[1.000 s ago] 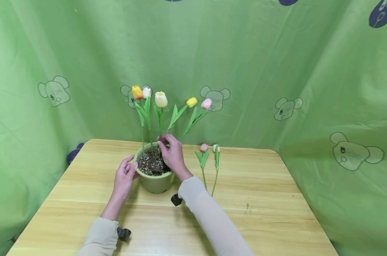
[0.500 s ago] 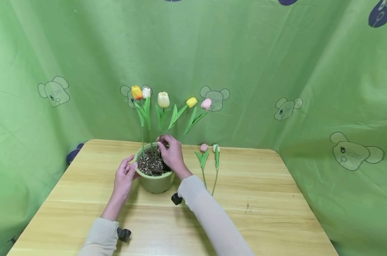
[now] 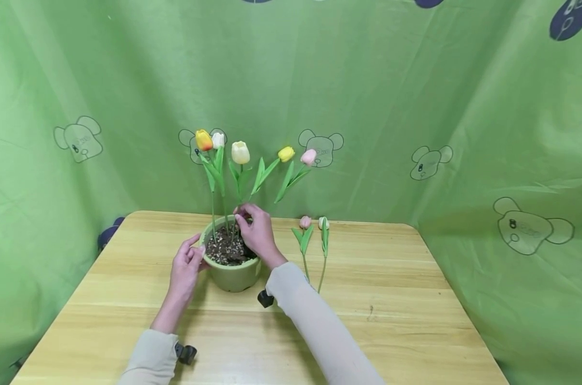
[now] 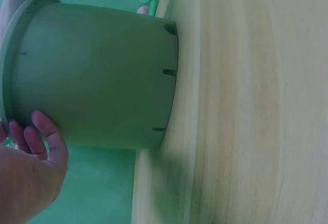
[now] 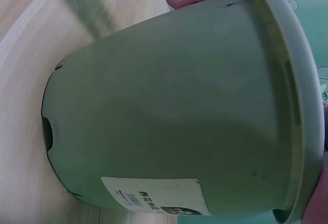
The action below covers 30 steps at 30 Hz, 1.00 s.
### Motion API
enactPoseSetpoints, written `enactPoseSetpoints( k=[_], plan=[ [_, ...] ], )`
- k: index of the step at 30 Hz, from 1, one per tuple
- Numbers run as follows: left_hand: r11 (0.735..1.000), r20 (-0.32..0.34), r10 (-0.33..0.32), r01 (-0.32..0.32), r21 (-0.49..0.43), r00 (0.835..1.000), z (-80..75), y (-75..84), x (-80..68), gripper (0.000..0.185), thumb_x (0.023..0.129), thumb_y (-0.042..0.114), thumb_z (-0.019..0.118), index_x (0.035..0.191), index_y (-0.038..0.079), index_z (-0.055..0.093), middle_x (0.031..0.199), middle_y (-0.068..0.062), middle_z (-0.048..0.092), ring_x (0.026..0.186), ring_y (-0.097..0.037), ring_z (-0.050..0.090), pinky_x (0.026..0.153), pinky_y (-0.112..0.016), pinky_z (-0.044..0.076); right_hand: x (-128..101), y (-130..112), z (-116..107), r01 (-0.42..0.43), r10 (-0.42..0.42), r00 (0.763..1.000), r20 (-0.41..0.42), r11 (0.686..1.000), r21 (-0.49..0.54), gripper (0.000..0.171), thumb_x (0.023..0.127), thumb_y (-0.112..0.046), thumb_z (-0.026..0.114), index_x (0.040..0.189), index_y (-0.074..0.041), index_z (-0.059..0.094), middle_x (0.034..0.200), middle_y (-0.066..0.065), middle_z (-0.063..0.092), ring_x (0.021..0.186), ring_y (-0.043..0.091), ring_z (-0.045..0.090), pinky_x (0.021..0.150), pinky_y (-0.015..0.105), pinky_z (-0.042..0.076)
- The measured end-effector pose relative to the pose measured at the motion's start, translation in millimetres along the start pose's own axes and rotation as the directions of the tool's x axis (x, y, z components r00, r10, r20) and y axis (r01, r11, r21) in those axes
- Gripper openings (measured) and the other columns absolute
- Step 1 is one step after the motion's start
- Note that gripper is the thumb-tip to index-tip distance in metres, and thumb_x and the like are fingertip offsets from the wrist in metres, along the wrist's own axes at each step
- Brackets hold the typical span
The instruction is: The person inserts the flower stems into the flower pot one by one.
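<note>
Pot: I see the green pot (image 3: 230, 274) standing upright on the wooden table (image 3: 396, 299), near the middle and a little left, filled with dark pebbly soil (image 3: 223, 251).
Left hand: my left hand (image 3: 187, 264) rests against the pot's left wall just under the rim; in the left wrist view the fingers (image 4: 38, 137) lie loosely side by side on the wall, more a steadying touch than a clamp.
Right hand: my right hand (image 3: 257, 232) reaches over the far side of the pot, thumb and fingertips drawn together low on a stem (image 3: 239, 206) just above the soil. It looks like a pinch on that stem, though the contact itself is too small to be sure of.
Standing flowers: five tulips are up in the pot, orange (image 3: 204, 140), white (image 3: 218, 140), cream (image 3: 240, 153), yellow (image 3: 286, 154) and pink (image 3: 308, 157); the last two lean right.
Loose flowers: two more tulips (image 3: 315, 243) lie on the table just right of the pot, heads pointing away from me.
Doing it well: I judge the stem wants to be held low and pushed straight down, so it does not bow; the left hand should brace the pot against tipping.
Watch for: I would keep the wrist clear of the neighbouring stems.
</note>
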<state>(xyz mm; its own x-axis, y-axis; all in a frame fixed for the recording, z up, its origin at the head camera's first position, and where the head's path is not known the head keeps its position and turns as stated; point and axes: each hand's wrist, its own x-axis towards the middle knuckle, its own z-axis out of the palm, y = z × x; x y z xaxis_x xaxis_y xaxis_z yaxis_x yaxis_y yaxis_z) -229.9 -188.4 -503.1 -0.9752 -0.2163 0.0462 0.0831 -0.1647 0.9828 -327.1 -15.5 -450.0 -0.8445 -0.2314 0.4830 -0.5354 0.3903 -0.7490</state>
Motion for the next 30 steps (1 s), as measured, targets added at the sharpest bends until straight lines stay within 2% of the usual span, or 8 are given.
enactPoseSetpoints(
  k=[15, 21, 30],
  plan=[
    [1.0, 0.003, -0.005, 0.005, 0.011, 1.0, 0.0, -0.2, -0.3, 0.046, 0.109, 0.01, 0.051, 0.154, 0.005, 0.042, 0.092, 0.003, 0.065, 0.085, -0.008, 0.068, 0.086, -0.026, 0.064, 0.3, 0.9, -0.1, -0.05, 0.051, 0.998, 0.025, 0.998, -0.032, 0.008, 0.1, -0.006, 0.066, 0.105, -0.005, 0.072, 0.096, 0.007, 0.071, 0.083, 0.014, 0.067, 0.071, 0.016, 0.06],
    [1.0, 0.003, 0.002, -0.002, 0.002, 1.0, -0.2, 1.3, 0.1, 0.047, 0.108, 0.01, 0.051, 0.154, 0.004, 0.041, 0.091, 0.003, 0.064, 0.083, -0.008, 0.067, 0.083, -0.024, 0.064, 0.3, 2.2, 1.1, -0.047, 0.047, 0.999, 0.01, 0.999, -0.004, 0.01, 0.101, -0.008, 0.066, 0.107, -0.004, 0.072, 0.096, 0.008, 0.072, 0.08, 0.014, 0.067, 0.069, 0.017, 0.061],
    [1.0, 0.005, -0.004, 0.003, 0.011, 1.0, -1.9, 0.6, 0.9, 0.047, 0.109, 0.01, 0.051, 0.154, 0.004, 0.041, 0.09, 0.005, 0.066, 0.083, -0.007, 0.067, 0.083, -0.024, 0.064, -3.2, -1.0, 3.0, -0.043, 0.043, 0.998, -0.043, 0.999, -0.016, 0.016, 0.099, -0.011, 0.069, 0.114, -0.004, 0.072, 0.102, 0.008, 0.074, 0.091, 0.017, 0.069, 0.08, 0.019, 0.061]
  ],
)
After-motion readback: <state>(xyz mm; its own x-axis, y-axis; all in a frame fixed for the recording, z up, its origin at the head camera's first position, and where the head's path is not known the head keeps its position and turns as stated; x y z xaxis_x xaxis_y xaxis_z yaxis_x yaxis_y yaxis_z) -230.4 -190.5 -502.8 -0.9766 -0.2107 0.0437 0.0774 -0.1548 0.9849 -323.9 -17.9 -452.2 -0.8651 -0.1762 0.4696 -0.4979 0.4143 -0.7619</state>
